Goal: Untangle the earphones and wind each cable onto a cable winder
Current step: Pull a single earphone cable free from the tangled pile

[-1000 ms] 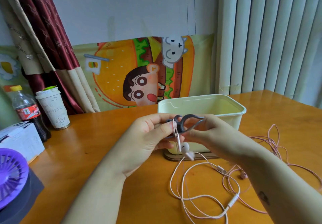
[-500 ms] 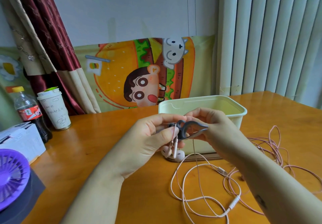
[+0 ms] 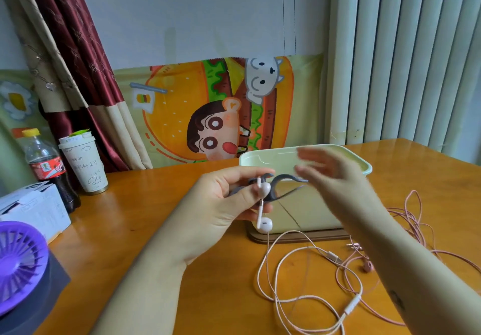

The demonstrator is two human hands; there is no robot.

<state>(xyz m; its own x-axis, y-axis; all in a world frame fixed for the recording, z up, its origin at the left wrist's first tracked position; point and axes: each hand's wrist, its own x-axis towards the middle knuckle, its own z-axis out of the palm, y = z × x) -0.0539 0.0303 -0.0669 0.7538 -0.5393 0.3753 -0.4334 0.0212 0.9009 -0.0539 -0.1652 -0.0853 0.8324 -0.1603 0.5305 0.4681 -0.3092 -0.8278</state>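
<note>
Two hands at mid-frame, above the tabletop (image 3: 156, 230).

Left hand (image 3: 223, 199): grip curled round the grey cable winder (image 3: 283, 178), which juts right from the fingers. The thumb pins the upper white earbud (image 3: 265, 189) against the winder's middle. The lower white earbud (image 3: 265, 224) hangs on its stem just beneath the thumb. Half a second ago both buds dangled side by side below the thumb; one has since risen to the winder.

Right hand (image 3: 335, 178): motion-blurred, fingers stretched and apart, gripping nothing that shows. Earlier it pinched the winder's right end; it has now let go and sits just right of it, in front of the box.

White cable (image 3: 276, 282): drops from the lower bud and lies in loose loops at lower centre. Its inline remote (image 3: 352, 304) rests on the tabletop at lower right.

Pink earphones (image 3: 406, 220): loose tangle at the right edge, well apart from the grip. One pink bud (image 3: 367, 266) lies near the white loops.

Pale green box (image 3: 312, 215): open-topped, centre right, behind both hands, standing on a brown wooden base (image 3: 299, 238).

Left edge: cola bottle (image 3: 46, 168) and paper cup (image 3: 84, 163) side by side. A white carton (image 3: 33, 209) sits below them and a purple fan (image 3: 18, 261) in the lower left corner.

Background: cartoon burger cloth (image 3: 213, 110) at centre, maroon curtain (image 3: 73, 48) at upper left, pale vertical blinds (image 3: 403, 56) at upper right.
</note>
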